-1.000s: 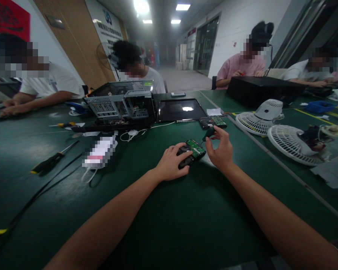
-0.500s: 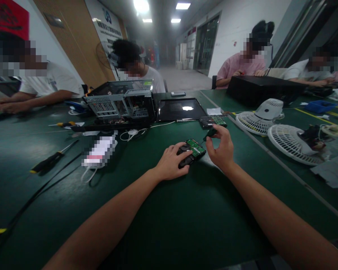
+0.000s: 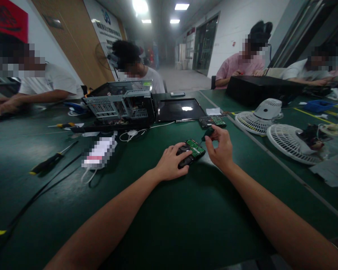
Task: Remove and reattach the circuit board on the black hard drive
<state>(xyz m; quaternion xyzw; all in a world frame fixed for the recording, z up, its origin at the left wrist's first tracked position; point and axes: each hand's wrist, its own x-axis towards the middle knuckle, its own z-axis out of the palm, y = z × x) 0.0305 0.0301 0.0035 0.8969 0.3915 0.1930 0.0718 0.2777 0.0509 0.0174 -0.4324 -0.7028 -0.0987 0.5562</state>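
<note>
A hard drive [image 3: 196,148] lies on the green table with its green circuit board facing up. My left hand [image 3: 173,162] grips its near left part, fingers across the top and thumb along the near side. In my right hand [image 3: 221,146] is a small dark-handled screwdriver [image 3: 207,134], pinched between thumb and fingers. Its thin shaft slants down to the board's far right edge; whether the tip sits in a screw is too small to tell. Just beyond lies a second hard drive [image 3: 212,122], also showing a green board.
An opened computer case [image 3: 118,107] and a dark flat panel [image 3: 180,109] stand at the back. Left are a phone [image 3: 99,152] and a yellow-black screwdriver [image 3: 49,162]. White fan parts [image 3: 293,144] lie right. Several people sit around the table, one behind a black case [image 3: 263,90].
My right hand and the screwdriver have shifted slightly left, bringing the shaft closer over the hard drive's board. My left hand keeps its hold on the drive.
</note>
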